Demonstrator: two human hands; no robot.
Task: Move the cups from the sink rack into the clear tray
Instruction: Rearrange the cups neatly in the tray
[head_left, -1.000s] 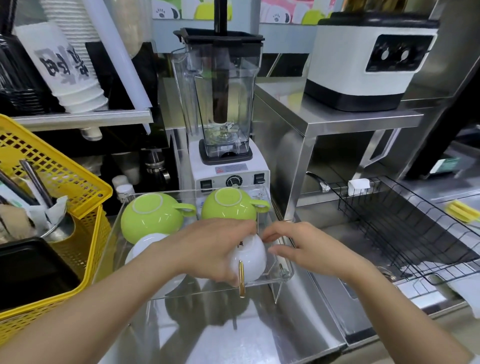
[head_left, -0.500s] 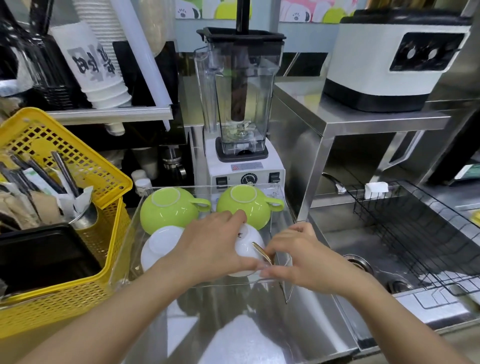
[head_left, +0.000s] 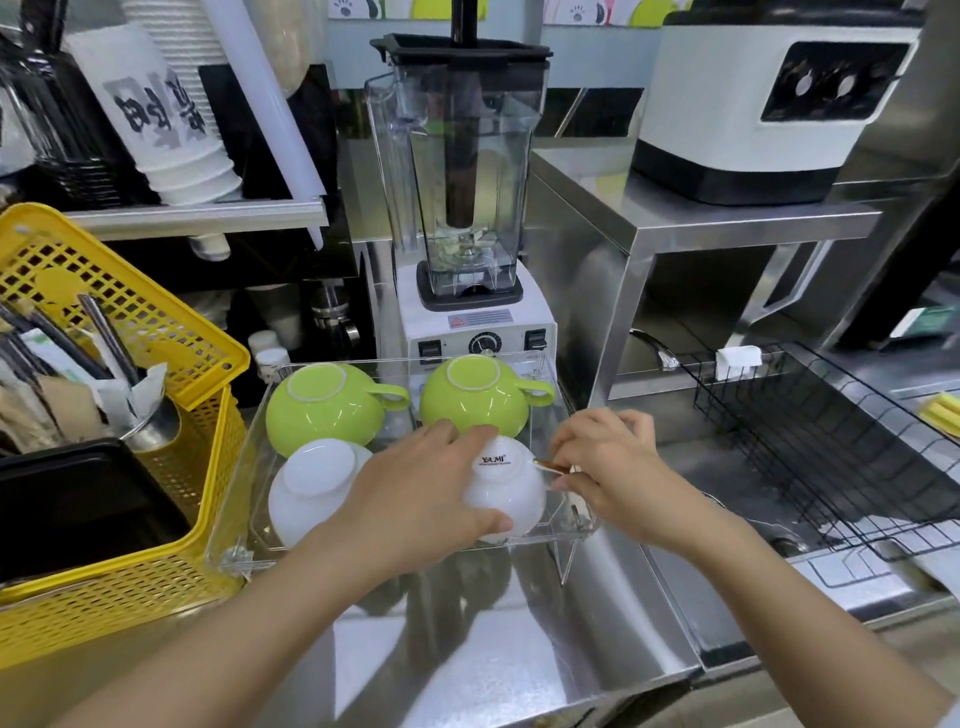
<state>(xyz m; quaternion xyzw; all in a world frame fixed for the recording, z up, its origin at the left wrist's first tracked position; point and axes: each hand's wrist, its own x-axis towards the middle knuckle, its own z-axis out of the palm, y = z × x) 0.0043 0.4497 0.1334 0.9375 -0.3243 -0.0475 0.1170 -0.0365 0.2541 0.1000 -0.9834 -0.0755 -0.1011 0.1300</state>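
The clear tray (head_left: 236, 499) stands on the steel counter and holds cups, all upside down. Two green cups (head_left: 322, 410) (head_left: 475, 397) fill its back row. A white cup (head_left: 311, 483) sits front left. My left hand (head_left: 415, 499) wraps a second white cup (head_left: 506, 491) with a gold handle at the front right of the tray. My right hand (head_left: 608, 467) pinches that gold handle from the right. The black wire sink rack (head_left: 831, 452) on the right shows no cups.
A yellow basket (head_left: 171, 566) with utensils and a black bin stands left of the tray. A blender (head_left: 467, 218) rises right behind it. A steel shelf (head_left: 727, 218) carries a white machine at the right rear. Paper cup stacks (head_left: 171, 119) lie on the left shelf.
The white cup with the gold handle has turned: its handle swung from the front toward the right. My right hand closed onto the handle. The camera moved closer and left.
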